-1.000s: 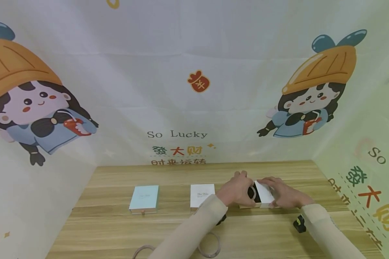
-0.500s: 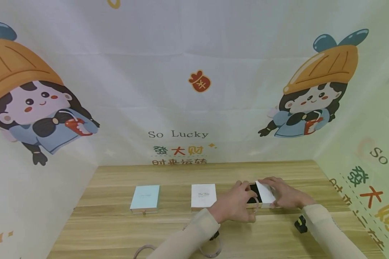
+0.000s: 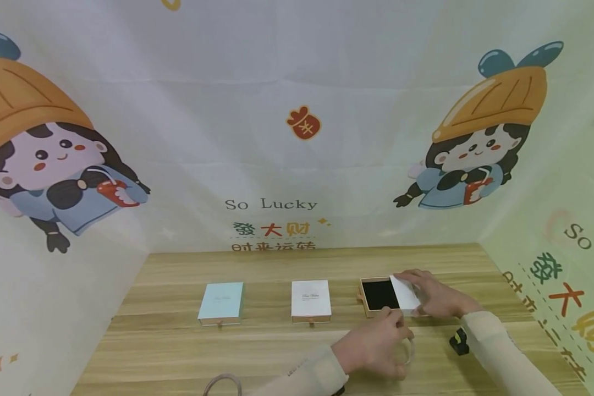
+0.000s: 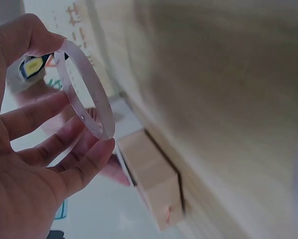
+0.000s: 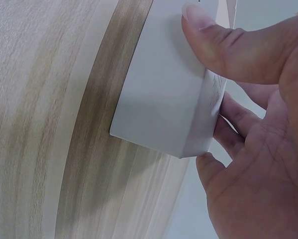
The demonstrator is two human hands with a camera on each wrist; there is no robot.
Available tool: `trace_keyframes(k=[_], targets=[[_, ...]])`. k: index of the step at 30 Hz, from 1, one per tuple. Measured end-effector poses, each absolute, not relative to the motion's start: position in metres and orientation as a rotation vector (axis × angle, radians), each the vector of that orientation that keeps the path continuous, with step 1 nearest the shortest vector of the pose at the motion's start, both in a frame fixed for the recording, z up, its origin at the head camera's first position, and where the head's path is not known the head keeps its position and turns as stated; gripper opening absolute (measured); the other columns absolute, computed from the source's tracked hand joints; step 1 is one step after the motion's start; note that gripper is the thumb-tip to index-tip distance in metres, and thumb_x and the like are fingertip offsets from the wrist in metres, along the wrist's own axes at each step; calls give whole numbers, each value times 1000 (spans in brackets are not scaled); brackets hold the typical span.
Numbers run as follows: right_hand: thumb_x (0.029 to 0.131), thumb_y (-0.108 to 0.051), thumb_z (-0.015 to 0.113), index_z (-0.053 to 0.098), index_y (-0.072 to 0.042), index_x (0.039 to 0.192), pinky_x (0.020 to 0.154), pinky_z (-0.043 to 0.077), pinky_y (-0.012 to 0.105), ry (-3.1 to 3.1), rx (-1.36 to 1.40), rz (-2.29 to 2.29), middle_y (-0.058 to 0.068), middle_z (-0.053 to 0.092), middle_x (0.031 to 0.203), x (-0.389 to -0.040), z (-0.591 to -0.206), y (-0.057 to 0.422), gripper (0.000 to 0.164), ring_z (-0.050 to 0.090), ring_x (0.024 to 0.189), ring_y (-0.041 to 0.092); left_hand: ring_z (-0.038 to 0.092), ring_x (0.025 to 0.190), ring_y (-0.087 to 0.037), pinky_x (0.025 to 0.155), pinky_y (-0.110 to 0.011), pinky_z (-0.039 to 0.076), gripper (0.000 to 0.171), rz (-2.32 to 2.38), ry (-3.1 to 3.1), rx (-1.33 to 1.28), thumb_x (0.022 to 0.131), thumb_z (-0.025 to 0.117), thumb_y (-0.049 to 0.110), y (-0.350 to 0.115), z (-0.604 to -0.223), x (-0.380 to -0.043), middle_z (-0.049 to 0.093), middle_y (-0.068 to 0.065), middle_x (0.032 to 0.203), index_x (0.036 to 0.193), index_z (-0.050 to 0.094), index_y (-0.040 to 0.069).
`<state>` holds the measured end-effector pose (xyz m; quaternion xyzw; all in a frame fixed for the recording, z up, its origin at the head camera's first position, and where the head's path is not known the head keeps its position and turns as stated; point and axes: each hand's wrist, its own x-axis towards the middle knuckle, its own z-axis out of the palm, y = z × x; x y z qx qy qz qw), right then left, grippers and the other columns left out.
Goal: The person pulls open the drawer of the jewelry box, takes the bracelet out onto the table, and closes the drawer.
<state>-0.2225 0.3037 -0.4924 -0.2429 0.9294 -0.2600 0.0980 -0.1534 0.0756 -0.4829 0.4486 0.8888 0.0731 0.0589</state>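
A pale, translucent bangle (image 4: 91, 89) is pinched between the thumb and fingers of my left hand (image 3: 378, 342), held above the wooden table in front of a drawer-style gift box. That box has a white sleeve (image 3: 405, 295) and a drawer (image 3: 380, 294) pulled out to the left, its black lining bare. My right hand (image 3: 438, 297) grips the sleeve at its right end; the right wrist view shows the thumb on one face of the white sleeve (image 5: 158, 84) and fingers along the other side. In the left wrist view the drawer's side (image 4: 151, 164) shows behind the bangle.
A closed white box (image 3: 311, 300) stands mid-table, and a closed light-blue box (image 3: 221, 302) stands to its left. Another bangle (image 3: 223, 379) lies at the front edge, partly cut off. A printed cloth backdrop (image 3: 277, 165) rises behind the table.
My left hand has lifted the bangle out of the drawer and carried it toward the front of the table. The drawer's lining is now uncovered. My right hand stays on the sleeve.
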Motion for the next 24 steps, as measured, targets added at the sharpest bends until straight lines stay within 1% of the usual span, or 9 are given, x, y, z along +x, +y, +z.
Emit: trace_keyframes(k=[3,5,9,13,18,24], targets=[[72,-1,82,46,-6,151,105,35,78,2750,-723,-771,28,40,155,-223,-493,303,87,34,140,53,46,117,-6,81,-11,48,56,201,2679,1371,80,79,47,79,-490,-146,53,9,130,132,65,31],[72,-1,82,46,-5,152,105,34,79,2749,-719,-773,29,39,155,-223,-493,303,88,33,141,54,48,117,-6,84,-12,48,55,164,2678,1398,79,79,49,82,-494,-142,54,9,130,130,66,31],[72,-2,82,45,-4,152,104,35,79,2747,-713,-782,29,38,156,-223,-493,303,88,32,141,55,49,110,-5,88,-12,47,49,42,2691,1488,80,79,53,88,-502,-134,57,10,122,124,68,33],[72,-2,82,45,-5,152,104,36,77,2739,-711,-792,30,37,156,-222,-493,303,88,33,140,54,49,104,-4,86,-12,47,43,-52,2706,1543,82,77,56,92,-507,-130,58,11,118,119,70,35],[72,-1,81,45,-5,152,105,37,76,2738,-709,-791,29,37,156,-222,-493,303,88,33,140,54,47,102,-4,84,-13,46,39,-116,2717,1553,83,76,58,94,-512,-129,57,12,116,115,71,36],[72,-2,81,45,-5,152,105,36,76,2748,-720,-786,29,38,156,-223,-493,304,87,33,140,54,47,101,-3,81,-14,44,38,-169,2703,1543,85,75,58,95,-509,-127,56,14,115,116,70,36]])
